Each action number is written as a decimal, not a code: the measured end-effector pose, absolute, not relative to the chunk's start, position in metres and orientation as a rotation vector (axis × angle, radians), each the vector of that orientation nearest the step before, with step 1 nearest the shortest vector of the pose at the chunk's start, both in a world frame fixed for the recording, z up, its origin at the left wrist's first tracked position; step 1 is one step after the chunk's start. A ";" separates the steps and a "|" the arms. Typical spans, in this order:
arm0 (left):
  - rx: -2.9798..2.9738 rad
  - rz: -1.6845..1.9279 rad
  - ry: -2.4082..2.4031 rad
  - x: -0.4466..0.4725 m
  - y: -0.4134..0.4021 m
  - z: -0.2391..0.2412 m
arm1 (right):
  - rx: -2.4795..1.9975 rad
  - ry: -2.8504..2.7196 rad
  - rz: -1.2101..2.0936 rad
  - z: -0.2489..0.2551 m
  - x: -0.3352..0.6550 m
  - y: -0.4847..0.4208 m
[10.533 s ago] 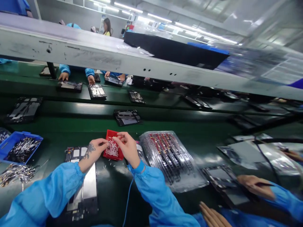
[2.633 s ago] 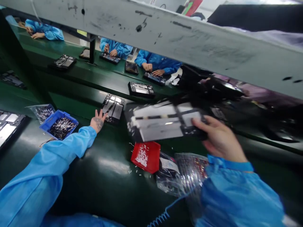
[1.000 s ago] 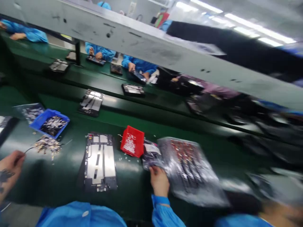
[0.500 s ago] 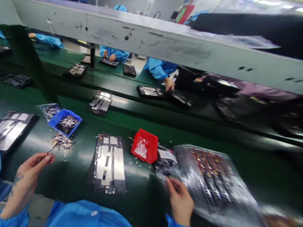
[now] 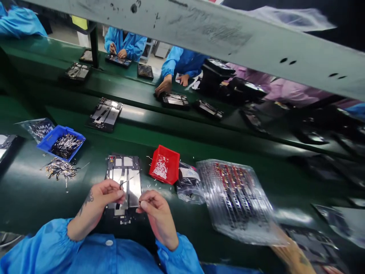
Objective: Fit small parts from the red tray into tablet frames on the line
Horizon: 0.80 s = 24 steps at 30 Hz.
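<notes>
A black device back panel (image 5: 125, 179) with silver plates lies on the green bench right in front of me. My left hand (image 5: 104, 194) hovers over its near end, fingers pinched on a thin metal strip (image 5: 128, 180) that points up and right. My right hand (image 5: 155, 207) is close beside it, fingers pinched together on something I cannot make out. A red tray (image 5: 164, 165) of small white parts sits just right of the panel.
A blue bin (image 5: 61, 140) of metal strips and a loose pile of metal strips (image 5: 59, 169) lie at the left. A plastic bag of parts (image 5: 238, 198) lies at the right. Another panel (image 5: 105, 114) rides the belt beyond. Co-workers in blue sleeves work opposite under a grey beam (image 5: 228, 34).
My left hand came in from the far left with a strip and my right hand left the plastic bag; both now meet over the panel.
</notes>
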<state>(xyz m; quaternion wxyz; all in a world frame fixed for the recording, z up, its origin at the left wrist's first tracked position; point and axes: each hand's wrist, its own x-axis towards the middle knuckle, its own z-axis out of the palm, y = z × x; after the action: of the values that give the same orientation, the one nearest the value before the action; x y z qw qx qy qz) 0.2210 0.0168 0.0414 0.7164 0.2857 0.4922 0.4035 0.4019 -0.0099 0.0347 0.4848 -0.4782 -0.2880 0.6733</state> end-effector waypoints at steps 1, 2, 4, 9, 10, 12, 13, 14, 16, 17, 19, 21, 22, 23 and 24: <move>0.630 0.888 1.081 0.223 0.017 0.043 | -1.163 -0.703 1.649 0.034 0.401 -0.009; 0.624 0.880 1.073 0.225 0.016 0.044 | -1.166 -0.711 1.652 0.032 0.400 -0.008; 0.605 0.858 1.052 0.227 0.016 0.045 | -1.185 -0.757 1.644 0.029 0.400 -0.006; 0.592 0.803 1.002 0.226 0.017 0.045 | -1.238 -1.214 1.434 0.031 0.403 -0.003; 0.602 0.798 0.998 0.225 0.018 0.044 | -1.243 -1.358 1.344 0.034 0.404 -0.001; 0.639 0.786 1.000 0.224 0.019 0.042 | -1.228 -1.626 1.174 0.043 0.406 0.002; 0.662 0.782 1.006 0.223 0.019 0.041 | -1.207 -1.733 1.107 0.047 0.406 0.004; 0.687 0.782 1.011 0.223 0.019 0.039 | -1.184 -1.823 1.062 0.051 0.406 0.005; 0.745 0.787 1.021 0.222 0.019 0.037 | -1.163 -1.941 0.994 0.057 0.405 0.008; 0.782 0.790 1.025 0.222 0.019 0.036 | -1.166 -1.975 0.975 0.058 0.404 0.009; 0.857 0.784 1.032 0.221 0.018 0.035 | -1.194 -1.992 0.970 0.059 0.403 0.011; 0.915 0.762 1.045 0.220 0.018 0.036 | -1.228 -1.963 1.000 0.059 0.402 0.012; 0.934 0.754 1.054 0.220 0.018 0.037 | -1.241 -1.943 1.021 0.059 0.402 0.012; 0.943 0.747 1.061 0.220 0.018 0.038 | -1.251 -1.923 1.041 0.058 0.401 0.013; 0.948 0.741 1.067 0.219 0.019 0.040 | -1.258 -1.904 1.060 0.059 0.401 0.013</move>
<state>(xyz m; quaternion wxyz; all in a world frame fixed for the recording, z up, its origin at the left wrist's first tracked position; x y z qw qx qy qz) 0.2194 0.0185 0.0395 0.6938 0.4245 0.4780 0.3317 0.4007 0.0133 0.0586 0.3076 -0.4758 -0.7199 0.4009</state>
